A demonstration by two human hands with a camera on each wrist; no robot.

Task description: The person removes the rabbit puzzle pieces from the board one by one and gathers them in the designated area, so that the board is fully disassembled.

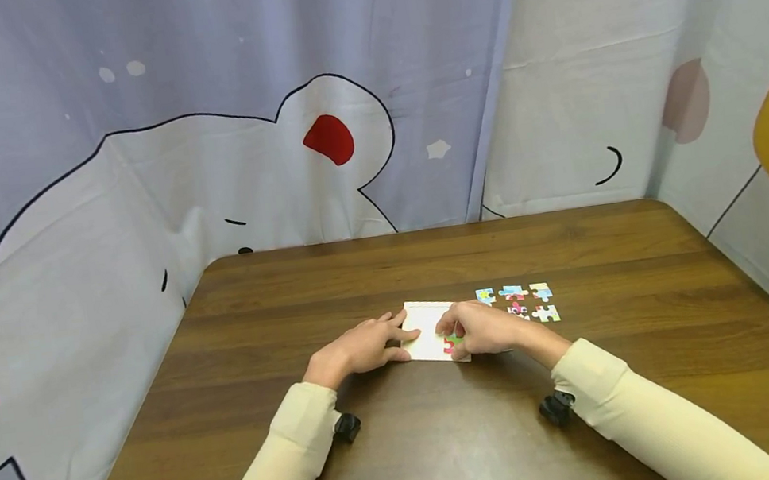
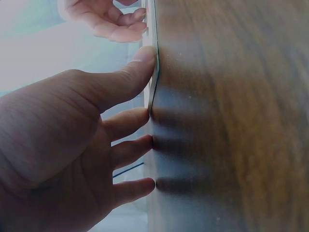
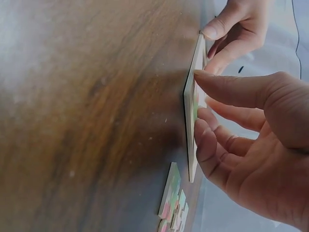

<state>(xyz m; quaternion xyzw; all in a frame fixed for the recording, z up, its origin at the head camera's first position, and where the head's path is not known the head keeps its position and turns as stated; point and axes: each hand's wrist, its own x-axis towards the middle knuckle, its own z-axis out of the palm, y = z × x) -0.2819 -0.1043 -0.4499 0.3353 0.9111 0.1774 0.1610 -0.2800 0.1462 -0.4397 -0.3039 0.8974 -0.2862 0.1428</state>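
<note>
A thin white puzzle board point(image 1: 424, 318) lies flat on the table between both hands. My left hand point(image 1: 363, 347) rests at its left edge with the fingers spread and fairly straight; in the left wrist view the thumb point(image 2: 137, 67) presses on the board's rim. On the board's near right part sits a red and green jigsaw piece point(image 1: 449, 344). My right hand point(image 1: 487, 327) holds this piece between thumb and fingers, down at the board's surface. In the right wrist view the other fingers point(image 3: 207, 145) are curled beside it, and the piece is mostly hidden.
Several loose jigsaw pieces point(image 1: 513, 291) lie on the brown wooden table point(image 1: 255, 304), just right of the board. Some are partly covered by the right hand. A curtain point(image 1: 261, 175) with printed figures hangs behind the table's far edge.
</note>
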